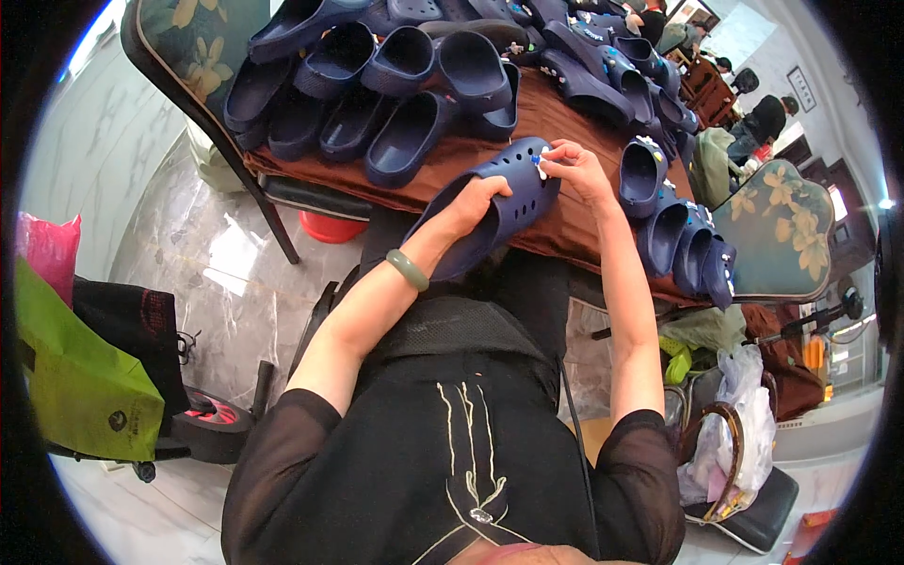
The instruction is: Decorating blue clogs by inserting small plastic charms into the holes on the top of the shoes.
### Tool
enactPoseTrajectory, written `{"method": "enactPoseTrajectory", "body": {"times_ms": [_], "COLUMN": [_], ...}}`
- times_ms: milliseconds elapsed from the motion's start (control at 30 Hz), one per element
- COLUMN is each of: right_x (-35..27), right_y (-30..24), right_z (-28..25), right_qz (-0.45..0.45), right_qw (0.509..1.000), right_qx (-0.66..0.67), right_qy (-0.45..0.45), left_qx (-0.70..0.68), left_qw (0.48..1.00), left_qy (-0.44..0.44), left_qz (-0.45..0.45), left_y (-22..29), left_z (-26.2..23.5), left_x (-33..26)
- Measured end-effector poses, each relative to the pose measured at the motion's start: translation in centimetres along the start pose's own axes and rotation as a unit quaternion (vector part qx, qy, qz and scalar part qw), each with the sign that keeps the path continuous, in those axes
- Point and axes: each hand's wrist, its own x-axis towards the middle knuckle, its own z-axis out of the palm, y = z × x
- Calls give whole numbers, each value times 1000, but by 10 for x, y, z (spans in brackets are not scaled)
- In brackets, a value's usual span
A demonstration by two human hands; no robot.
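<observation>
A navy blue clog (507,168) with round holes in its upper is tilted over my lap, at the table's near edge. My left hand (474,205) is closed on it, with the thumb on top of the upper and the other fingers largely hidden. At the clog's toe, my right hand (582,177) pinches a small blue and white shoe charm (539,162) against one of the holes. Whether the charm sits in the hole cannot be seen.
Several plain navy clogs (405,141) crowd the brown-covered table (574,226) at left. Clogs with charms (642,174) line its right side. Patterned chairs (777,231) flank the table. A green bag (89,377) stands left; a plastic bag (730,424) lies right. People work farther back.
</observation>
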Motion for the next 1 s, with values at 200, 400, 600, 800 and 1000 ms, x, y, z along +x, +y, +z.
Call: {"method": "enactPoseTrajectory", "body": {"times_ms": [200, 400, 600, 800, 1000], "right_x": [15, 48, 55, 29, -9], "right_y": [-2, -27, -52, -23, 6], "right_z": [-11, -16, -18, -15, 11], "right_qz": [110, 50, 86, -130, -154], "right_qw": [990, 932, 870, 855, 893], "right_qx": [24, -323, -376, -483, -421], "right_qy": [-84, -158, -306, -140, 44], "left_qx": [0, 66, 72, 25, 1], "left_qw": [1000, 997, 997, 996, 991], "left_qy": [-13, -25, -31, -58, -39], "left_qz": [5, -10, -26, -62, -126], "left_y": [3, 10, 16, 24, 32], "left_z": [1, -1, -5, -2, -3], "left_x": [-2, -2, 3, 6, 5]}}
